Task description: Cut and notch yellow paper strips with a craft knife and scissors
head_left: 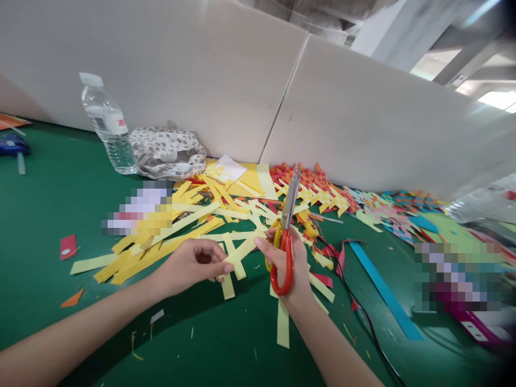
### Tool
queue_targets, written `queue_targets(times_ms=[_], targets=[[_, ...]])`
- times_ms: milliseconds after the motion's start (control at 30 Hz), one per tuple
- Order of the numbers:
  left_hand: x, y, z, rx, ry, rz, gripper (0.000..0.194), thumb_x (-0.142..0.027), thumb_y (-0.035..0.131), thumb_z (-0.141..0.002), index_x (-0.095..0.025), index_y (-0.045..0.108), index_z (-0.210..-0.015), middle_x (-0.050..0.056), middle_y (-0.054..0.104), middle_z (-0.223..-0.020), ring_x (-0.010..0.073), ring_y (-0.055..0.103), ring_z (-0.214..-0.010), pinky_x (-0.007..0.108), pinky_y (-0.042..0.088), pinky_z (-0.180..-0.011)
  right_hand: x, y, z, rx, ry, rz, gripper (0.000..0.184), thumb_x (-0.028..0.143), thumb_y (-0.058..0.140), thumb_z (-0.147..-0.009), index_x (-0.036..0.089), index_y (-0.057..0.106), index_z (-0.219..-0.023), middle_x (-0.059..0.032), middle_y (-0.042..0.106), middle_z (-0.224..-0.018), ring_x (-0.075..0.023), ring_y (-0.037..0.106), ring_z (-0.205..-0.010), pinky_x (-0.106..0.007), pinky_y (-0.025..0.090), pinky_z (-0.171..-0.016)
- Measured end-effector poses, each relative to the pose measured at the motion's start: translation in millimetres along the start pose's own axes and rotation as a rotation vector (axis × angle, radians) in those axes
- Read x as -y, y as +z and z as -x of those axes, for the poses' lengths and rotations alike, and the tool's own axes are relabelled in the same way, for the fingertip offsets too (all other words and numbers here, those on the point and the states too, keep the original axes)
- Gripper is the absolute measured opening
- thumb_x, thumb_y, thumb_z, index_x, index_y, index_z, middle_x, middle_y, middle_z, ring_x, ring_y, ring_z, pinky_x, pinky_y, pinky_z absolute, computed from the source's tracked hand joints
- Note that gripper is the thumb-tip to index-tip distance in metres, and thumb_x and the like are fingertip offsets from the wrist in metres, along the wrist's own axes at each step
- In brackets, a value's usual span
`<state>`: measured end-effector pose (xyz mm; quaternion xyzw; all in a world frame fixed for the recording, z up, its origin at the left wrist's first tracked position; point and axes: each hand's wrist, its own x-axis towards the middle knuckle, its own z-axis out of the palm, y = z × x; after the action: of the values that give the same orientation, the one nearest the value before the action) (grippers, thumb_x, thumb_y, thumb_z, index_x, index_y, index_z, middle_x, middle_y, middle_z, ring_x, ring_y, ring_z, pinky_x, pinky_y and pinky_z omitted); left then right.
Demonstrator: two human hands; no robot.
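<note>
A pale yellow paper strip [245, 251] stretches between my two hands above the green table. My left hand [183, 271] pinches its left end between thumb and fingers. At its right end are the thumb and fingertips of my right hand [297, 271], which also holds a pair of scissors [289, 207]. The scissors' blades point up and away and look closed; one handle loop is red, the other yellow. More pale strips hang or lie just below the hands; which of them are held, I cannot tell. Loose yellow strips [161, 244] lie heaped left of the hands.
A water bottle [108, 126] and a patterned cloth pouch [169, 153] stand by the white partition [226, 80]. Woven paper pieces [310, 183] lie along it. Right of my hands are a blue strip [385, 290] and a black cable [366, 317]. A blue glue gun [14, 145] sits far left.
</note>
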<state>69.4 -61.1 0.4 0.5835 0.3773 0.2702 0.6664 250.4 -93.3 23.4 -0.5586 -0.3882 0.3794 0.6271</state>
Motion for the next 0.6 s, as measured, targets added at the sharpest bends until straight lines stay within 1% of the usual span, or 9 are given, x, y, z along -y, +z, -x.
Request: queue_targets(times_ms=[133, 233, 333, 467, 533, 600], targets=[[-0.4, 2.3, 0.8, 0.011, -0.021, 0.005, 0.017, -0.026, 0.074, -0.064, -0.017, 0.060, -0.064, -0.003, 0.063, -0.054, 0.0101, 0.061, -0.051, 0.017, 0.046, -0.049, -0.8, 0.7, 0.1, -0.003, 0.002, -0.002, 0.040, 0.025, 0.079, -0.055, 0.021, 0.047, -0.078, 0.0040, 0.055, -0.073, -0.0070, 0.046, -0.051, -0.020, 0.037, -0.043], [-1.1, 3.8, 1.2, -0.019, -0.032, 0.042, 0.019, -0.027, 0.075, -0.062, -0.017, 0.059, -0.062, -0.005, 0.062, -0.053, 0.0093, 0.061, -0.050, 0.018, 0.049, -0.051, -2.6, 0.9, 0.7, -0.001, -0.009, -0.033, 0.038, 0.026, 0.078, -0.057, 0.021, 0.047, -0.077, 0.0051, 0.054, -0.072, -0.0057, 0.043, -0.047, -0.019, 0.034, -0.039], [-1.0, 3.8, 0.7, -0.034, -0.038, 0.060, 0.020, -0.029, 0.075, -0.062, -0.017, 0.059, -0.062, -0.005, 0.062, -0.053, 0.0082, 0.060, -0.049, 0.018, 0.049, -0.051, -3.5, 1.0, 0.6, 0.003, -0.015, -0.031, 0.038, 0.027, 0.078, -0.057, 0.022, 0.046, -0.077, 0.0061, 0.053, -0.069, -0.0060, 0.044, -0.046, -0.019, 0.035, -0.038], [-0.5, 1.6, 0.1, 0.019, -0.057, 0.038, 0.018, -0.025, 0.076, -0.062, -0.017, 0.060, -0.066, -0.004, 0.065, -0.054, 0.0094, 0.062, -0.052, 0.017, 0.047, -0.050, -3.8, 0.2, -1.5, -0.027, -0.025, 0.001, 0.037, 0.026, 0.077, -0.058, 0.021, 0.046, -0.077, 0.0059, 0.053, -0.069, -0.0058, 0.044, -0.046, -0.019, 0.037, -0.039], [-1.0, 0.8, 0.0, 0.041, -0.068, 0.024, 0.018, -0.025, 0.075, -0.062, -0.017, 0.060, -0.068, -0.003, 0.068, -0.055, 0.0106, 0.063, -0.054, 0.018, 0.047, -0.051, -4.8, -0.9, -3.1, -0.047, -0.032, -0.013, 0.037, 0.024, 0.077, -0.058, 0.021, 0.046, -0.078, 0.0054, 0.054, -0.071, -0.0061, 0.046, -0.049, -0.019, 0.038, -0.040], [-1.9, 0.8, 0.0, 0.037, -0.085, 0.021, 0.019, -0.028, 0.075, -0.063, -0.017, 0.061, -0.071, -0.001, 0.069, -0.056, 0.0116, 0.064, -0.054, 0.019, 0.048, -0.052, -6.2, -2.0, -4.4, -0.059, -0.040, -0.033, 0.038, 0.022, 0.077, -0.058, 0.021, 0.046, -0.079, 0.0050, 0.054, -0.072, -0.0071, 0.049, -0.053, -0.019, 0.039, -0.043]])
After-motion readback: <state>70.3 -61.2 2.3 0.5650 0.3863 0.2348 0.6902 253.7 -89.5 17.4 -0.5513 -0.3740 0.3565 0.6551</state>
